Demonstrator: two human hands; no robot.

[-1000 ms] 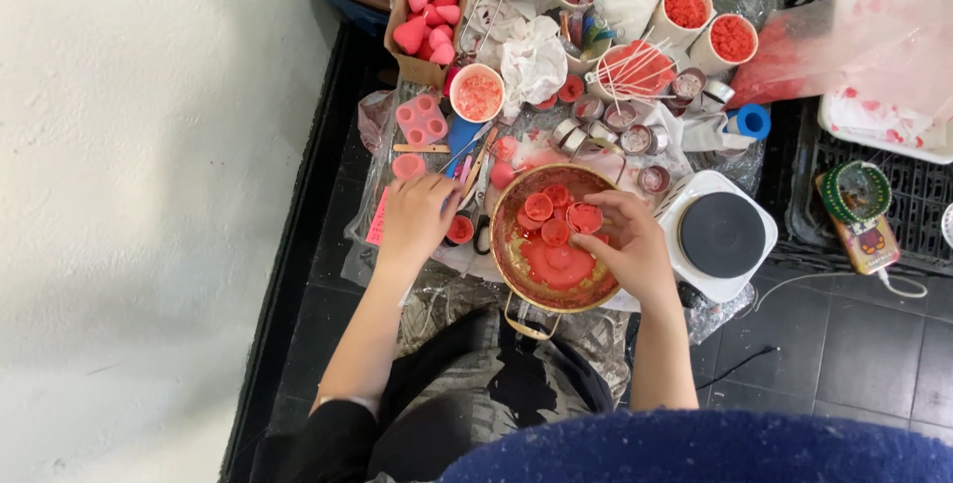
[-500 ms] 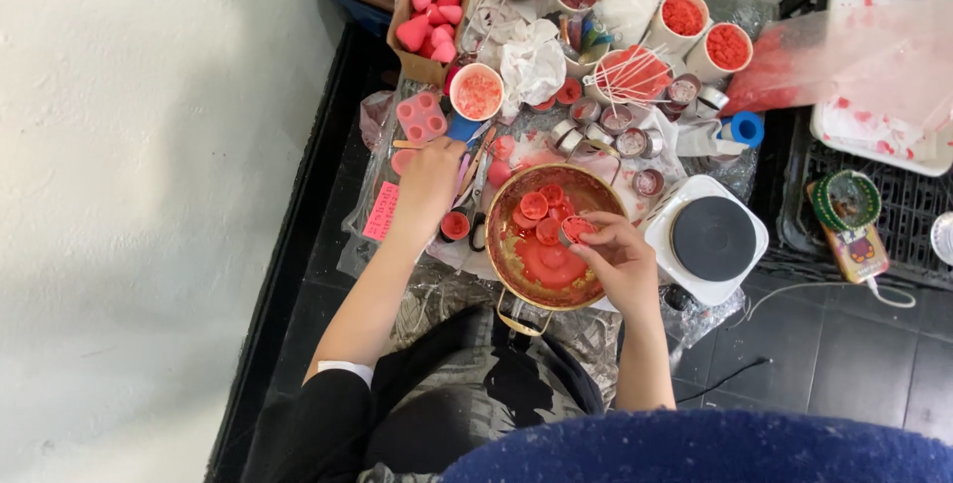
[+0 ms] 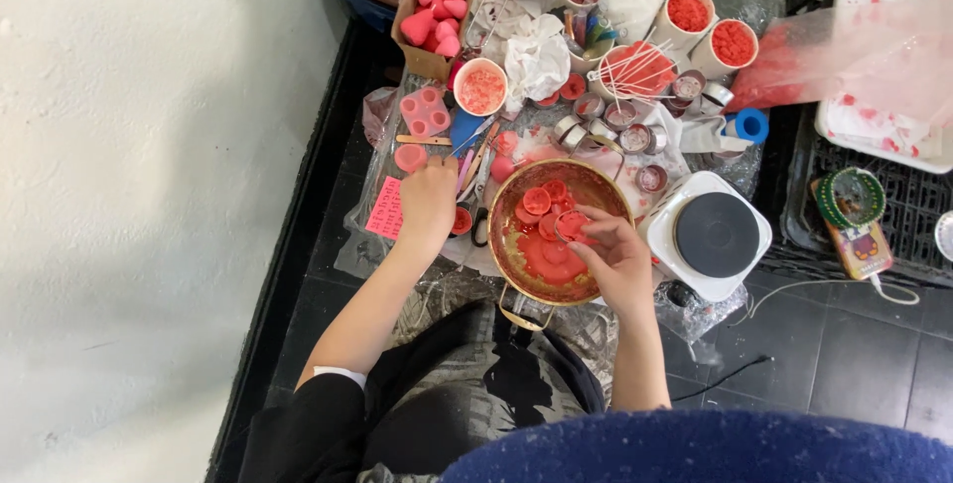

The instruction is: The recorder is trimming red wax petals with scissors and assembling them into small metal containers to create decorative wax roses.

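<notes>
A copper-coloured pot [image 3: 506,255] sits in front of me, holding red melted wax and several round red wax discs [image 3: 537,201]. My right hand [image 3: 617,263] reaches over the pot's right side and its fingertips pinch a small round red cup [image 3: 571,226] above the wax. My left hand [image 3: 429,201] lies knuckles up on the plastic sheet left of the pot, next to a pink paper note [image 3: 385,208] and a small red disc [image 3: 461,221]. Its fingers are curled under, and whether they hold anything is hidden.
A white single hotplate [image 3: 717,235] stands right of the pot. Behind are a pink mould tray [image 3: 424,112], a cardboard box of pink cones [image 3: 437,8], cups of red granules [image 3: 687,12], small tins, crumpled paper, and a black crate [image 3: 893,215] at right. A white wall is on the left.
My left hand slid forward and to the right along the plastic sheet. My right hand moved from the pot's rim in over the wax and closed on a small round cup.
</notes>
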